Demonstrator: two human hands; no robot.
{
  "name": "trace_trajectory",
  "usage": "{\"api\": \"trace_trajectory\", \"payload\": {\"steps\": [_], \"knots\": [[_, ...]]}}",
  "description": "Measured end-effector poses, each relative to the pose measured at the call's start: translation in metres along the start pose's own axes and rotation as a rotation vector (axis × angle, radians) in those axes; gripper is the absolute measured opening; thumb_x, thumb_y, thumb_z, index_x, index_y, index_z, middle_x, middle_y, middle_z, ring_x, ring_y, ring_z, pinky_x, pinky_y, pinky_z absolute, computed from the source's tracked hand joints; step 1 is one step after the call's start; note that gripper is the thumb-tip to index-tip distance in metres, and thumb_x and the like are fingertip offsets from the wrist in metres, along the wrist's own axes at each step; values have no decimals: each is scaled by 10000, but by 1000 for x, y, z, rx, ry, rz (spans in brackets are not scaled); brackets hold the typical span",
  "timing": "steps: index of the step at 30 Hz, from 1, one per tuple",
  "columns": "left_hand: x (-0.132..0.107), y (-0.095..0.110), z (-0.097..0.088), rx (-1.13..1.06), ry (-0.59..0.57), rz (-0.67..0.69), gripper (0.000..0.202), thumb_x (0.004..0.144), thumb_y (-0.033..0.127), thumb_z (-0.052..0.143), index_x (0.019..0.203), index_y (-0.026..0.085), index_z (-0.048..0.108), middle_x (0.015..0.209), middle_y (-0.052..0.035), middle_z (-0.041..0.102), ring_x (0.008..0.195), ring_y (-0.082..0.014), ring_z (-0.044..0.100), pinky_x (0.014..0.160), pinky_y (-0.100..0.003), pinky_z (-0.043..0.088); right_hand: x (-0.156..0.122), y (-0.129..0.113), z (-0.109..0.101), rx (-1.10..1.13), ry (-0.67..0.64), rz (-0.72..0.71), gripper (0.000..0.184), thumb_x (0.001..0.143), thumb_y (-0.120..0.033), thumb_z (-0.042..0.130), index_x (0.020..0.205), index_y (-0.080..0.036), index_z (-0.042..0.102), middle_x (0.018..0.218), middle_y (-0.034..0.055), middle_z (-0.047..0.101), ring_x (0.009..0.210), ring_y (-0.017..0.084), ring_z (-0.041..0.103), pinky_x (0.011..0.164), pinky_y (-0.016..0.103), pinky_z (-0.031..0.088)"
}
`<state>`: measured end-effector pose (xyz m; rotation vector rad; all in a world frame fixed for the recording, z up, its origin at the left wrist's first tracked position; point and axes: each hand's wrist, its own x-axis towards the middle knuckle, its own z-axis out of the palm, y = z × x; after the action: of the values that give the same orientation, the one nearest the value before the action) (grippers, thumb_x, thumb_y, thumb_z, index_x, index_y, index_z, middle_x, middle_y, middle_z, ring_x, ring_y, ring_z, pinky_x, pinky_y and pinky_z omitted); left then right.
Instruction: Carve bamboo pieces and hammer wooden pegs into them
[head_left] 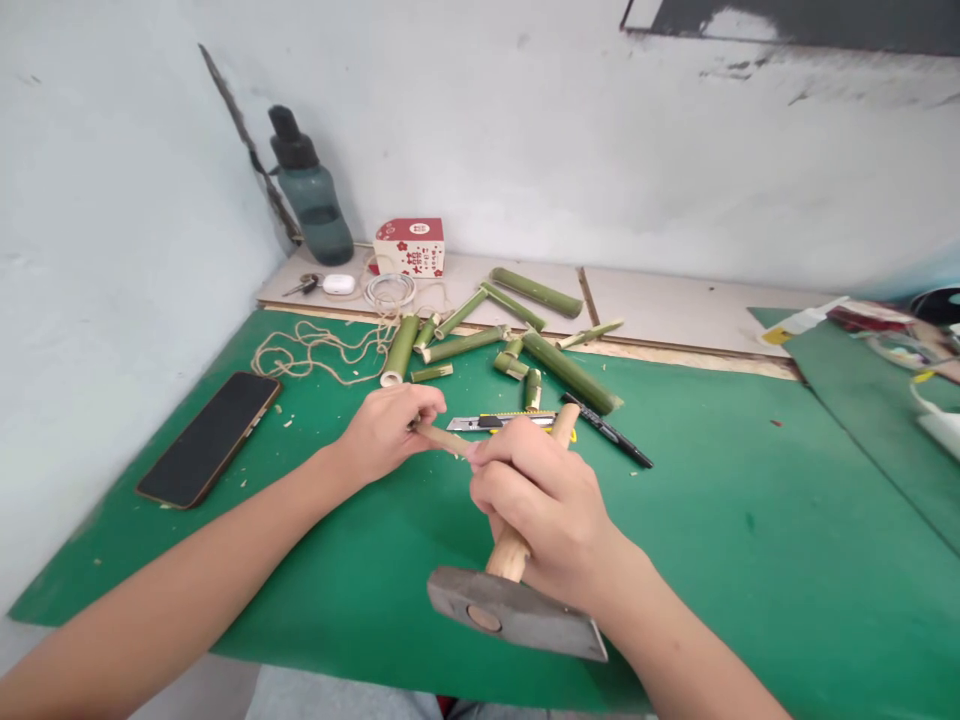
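Observation:
My left hand (386,432) is closed on one end of a thin, pale bamboo strip (444,439). The strip's other end meets the fingertips of my right hand (555,500). That hand is wrapped round the wooden handle of a small hatchet (529,618), whose grey metal head hangs below it, close to the front of the table. Just beyond my hands lies a yellow and grey utility knife (499,422), partly hidden by my right hand. A black marker (619,440) rests beside it.
Several green bamboo pieces (566,368) and tangled twine (322,350) lie farther back. A phone (210,438) is at left on the green mat (750,560). Behind stand a water bottle (311,200) and a red and white box (409,247), near a coiled cable (390,290), earbud case (338,285) and keys (304,284).

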<state>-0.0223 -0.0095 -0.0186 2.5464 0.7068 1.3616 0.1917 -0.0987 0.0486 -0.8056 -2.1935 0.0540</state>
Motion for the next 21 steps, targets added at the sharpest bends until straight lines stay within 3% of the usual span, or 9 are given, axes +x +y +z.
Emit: {"api": "trace_trajectory", "payload": {"steps": [5, 8, 13, 21], "knots": [[6, 1, -5, 3, -106, 102, 382, 996, 556, 559, 954, 184, 632, 669, 20, 597, 587, -110, 557, 581, -236, 387, -3, 5, 5, 34, 20, 14, 258, 881, 40, 457, 809, -199, 518, 879, 53, 582, 792, 150, 539, 663, 271, 432], [7, 2, -7, -16, -172, 94, 413, 1019, 554, 510, 932, 180, 661, 664, 8, 589, 588, -117, 548, 579, -252, 370, -2, 8, 3, 41, 35, 45, 238, 942, -23, 471, 794, -199, 532, 851, 44, 571, 747, 140, 497, 643, 262, 425], [6, 4, -7, -8, -183, 87, 474, 1034, 570, 447, 873, 172, 650, 653, 5, 554, 585, -121, 515, 572, -264, 350, 1, 9, 1, 60, 13, 69, 276, 999, -94, 474, 757, -207, 544, 841, 36, 581, 716, 133, 516, 632, 261, 445], [5, 0, -8, 98, -246, 117, 502, 1070, 536, 384, 764, 184, 570, 640, 11, 524, 578, -128, 483, 567, -270, 336, -5, 12, 6, 109, -32, 186, 178, 971, -216, 568, 797, -248, 587, 795, 22, 577, 648, 163, 492, 575, 303, 444]]}}
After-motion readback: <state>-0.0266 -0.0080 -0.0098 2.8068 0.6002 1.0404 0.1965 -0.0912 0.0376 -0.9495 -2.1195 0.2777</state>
